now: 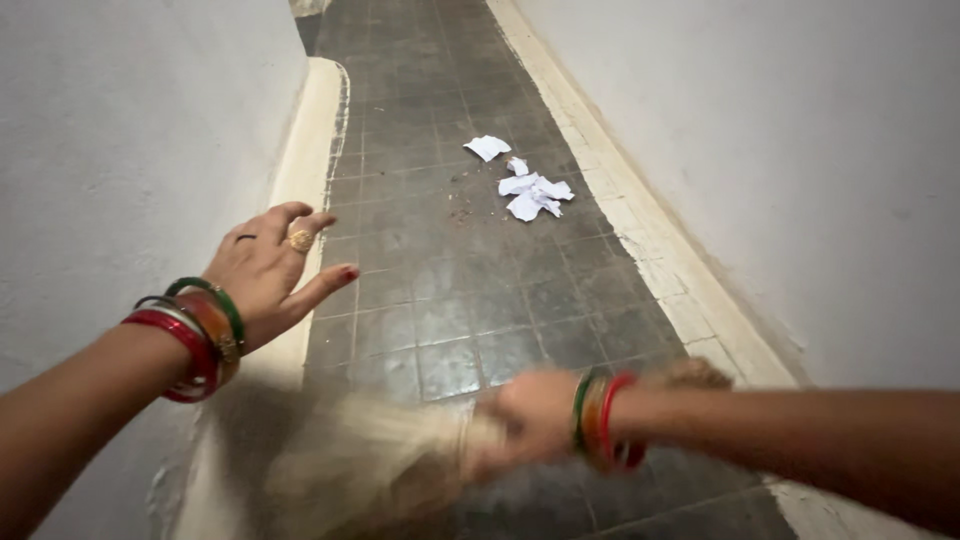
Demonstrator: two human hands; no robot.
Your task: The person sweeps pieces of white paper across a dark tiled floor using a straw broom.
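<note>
Right hand [530, 412]: fingers closed round blurred grass broom [370, 465], bristles low for floor contact. Left hand [268, 272]: fingers spread, empty, near wall [120, 150]. Paper scraps [530, 190] ahead on tiled floor [450, 300].

Crumpled white paper scraps [528, 180] on dark tiled floor [450, 290], between pale plastered walls [800, 150].

1. The light is soft and even, dim to middling, with no hard-edged shadows anywhere.
2. The dark grey tiled floor [450, 290] carries a pale sheen down its middle.
3. The right hand [530, 415] and the pale straw broom head [370, 465] it grips are smeared by motion blur.
4. The left hand [265, 275] and the crumpled white paper scraps [530, 190] stay sharp.
5. The whitewashed walls [800, 150] lean outward at the edges, a wide-lens stretch.
</note>
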